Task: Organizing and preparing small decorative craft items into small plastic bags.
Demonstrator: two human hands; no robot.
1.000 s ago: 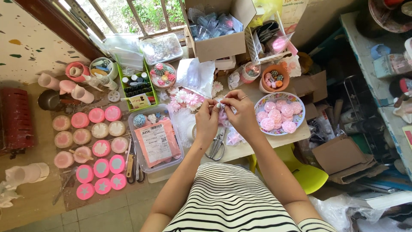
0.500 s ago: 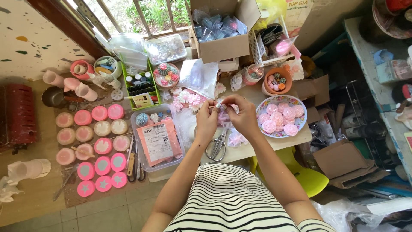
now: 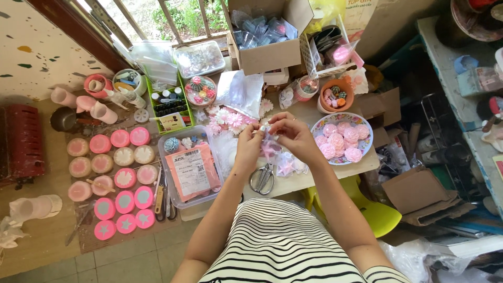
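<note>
Left hand and right hand meet over the bench, fingers of both pinching a small pink-and-white piece held just above it. Plate just beside the right hand holds a full heap of pink flower shapes, so much looks done. Loose pale pieces under the hands look unfinished. Scissors lie unused below.

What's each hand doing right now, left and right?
Left hand: closed, pinching a small pink piece in clear wrap.
Right hand: closed, fingers pinching the top of the same piece, above the scissors.
</note>
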